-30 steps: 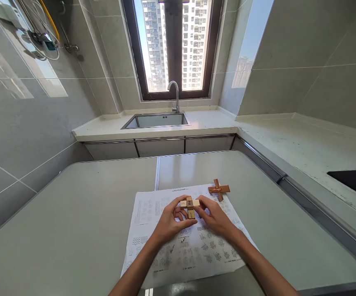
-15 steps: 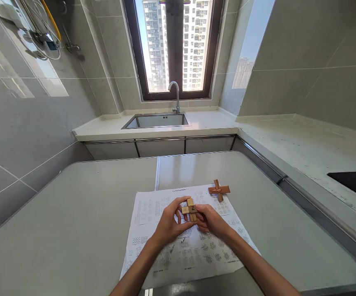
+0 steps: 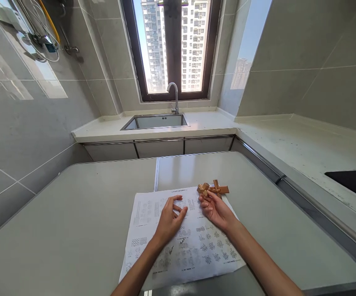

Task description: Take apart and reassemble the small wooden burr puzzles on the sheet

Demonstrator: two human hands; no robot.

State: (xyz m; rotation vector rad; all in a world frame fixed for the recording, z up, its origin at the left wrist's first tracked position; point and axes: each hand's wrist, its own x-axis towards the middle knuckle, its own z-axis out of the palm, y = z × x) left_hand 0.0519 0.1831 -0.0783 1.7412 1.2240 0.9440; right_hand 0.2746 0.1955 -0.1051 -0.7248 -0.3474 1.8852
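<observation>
Left hand: we have our left hand (image 3: pixel 170 218) empty over the white printed paper sheet (image 3: pixel 149 259), fingers loosely curled, with a gap between thumb and forefinger.
Right hand: our right hand (image 3: pixel 216 211) is palm partly up, fingers bent and narrow, fingertips at the near side of the light-brown wooden block of crossed bars (image 3: pixel 203 188); we cannot tell whether they grip it or only touch it.
Block's place: we see it at the sheet's far right corner, just left of the reddish-brown flat wooden cross (image 3: pixel 224 189); whether the two touch is hidden from us.
Why there: we judge that this corner keeps both pieces off most of the printed figures, leaving the sheet readable; the low fingertip contact probably steadies the block.
Block's direction: its stubby bars jut several ways, one end leftward, so we find no clear long axis.
Cross's direction: its longer bar runs roughly left to right, the broad end pointing right; the shorter bar points away from us, leaning slightly left.
</observation>
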